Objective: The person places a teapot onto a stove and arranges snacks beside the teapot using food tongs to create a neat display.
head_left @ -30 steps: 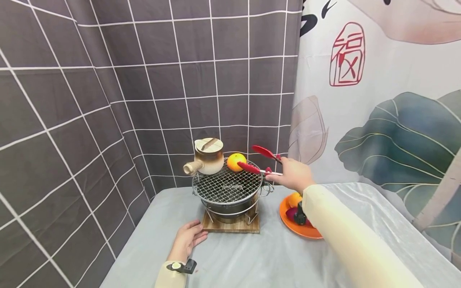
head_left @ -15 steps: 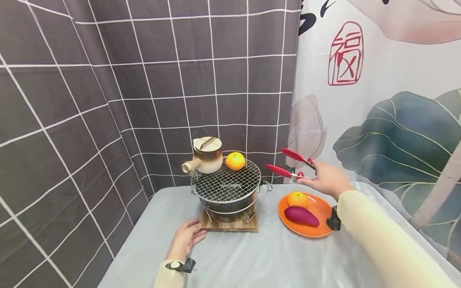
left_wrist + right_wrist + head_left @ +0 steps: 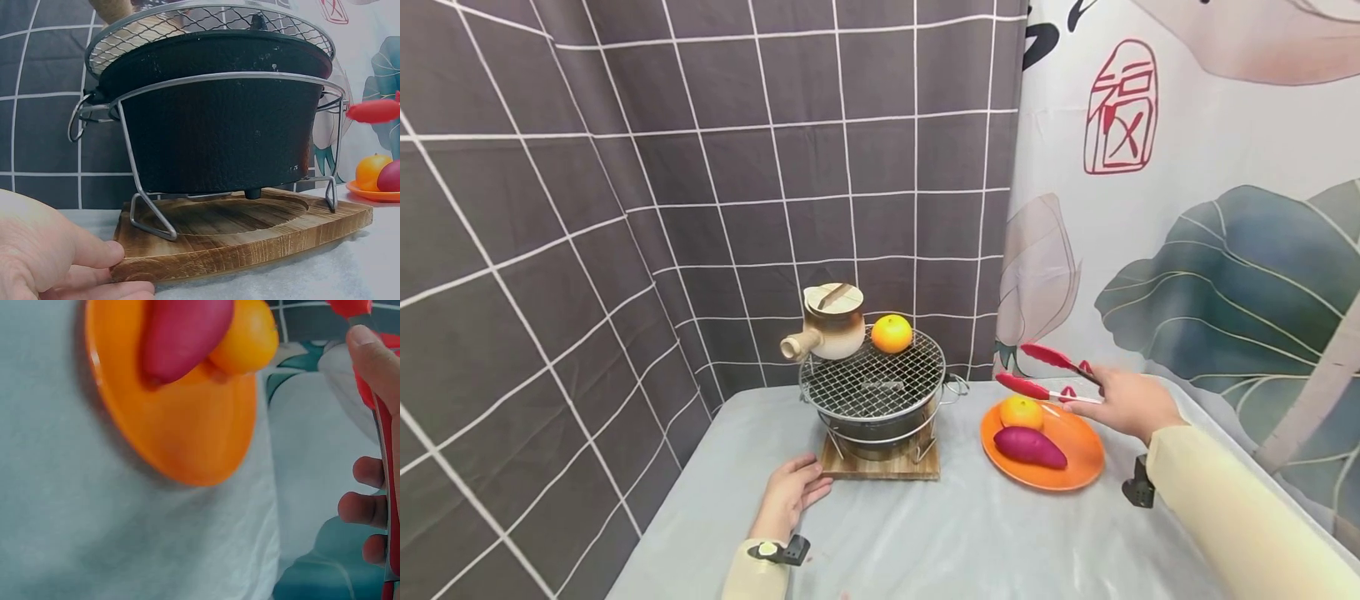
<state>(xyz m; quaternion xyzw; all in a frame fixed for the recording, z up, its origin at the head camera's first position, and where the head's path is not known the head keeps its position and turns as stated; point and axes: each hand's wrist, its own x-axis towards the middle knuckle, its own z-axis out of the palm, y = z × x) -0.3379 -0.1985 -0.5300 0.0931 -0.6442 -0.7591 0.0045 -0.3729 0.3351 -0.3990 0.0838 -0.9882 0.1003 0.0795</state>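
Note:
My right hand grips red-tipped tongs, their arms spread with nothing between the tips. In the head view they hover over the back of an orange plate. On that plate lie a purple sweet potato and an orange fruit. My left hand holds the near left corner of a wooden board, thumb at its edge and fingers low beside it. A black grill stove in a wire stand rests on the board. Another orange fruit sits on the wire mesh.
A lidded clay pot with a side handle stands at the back left of the mesh, its handle pointing left and forward. A pale cloth covers the table. A dark grid curtain and a printed curtain hang behind.
My right hand has drawn the tongs away from the fruit on the mesh, rightward and down to over the plate. The fruit stays on the mesh. My left hand has kept its place.

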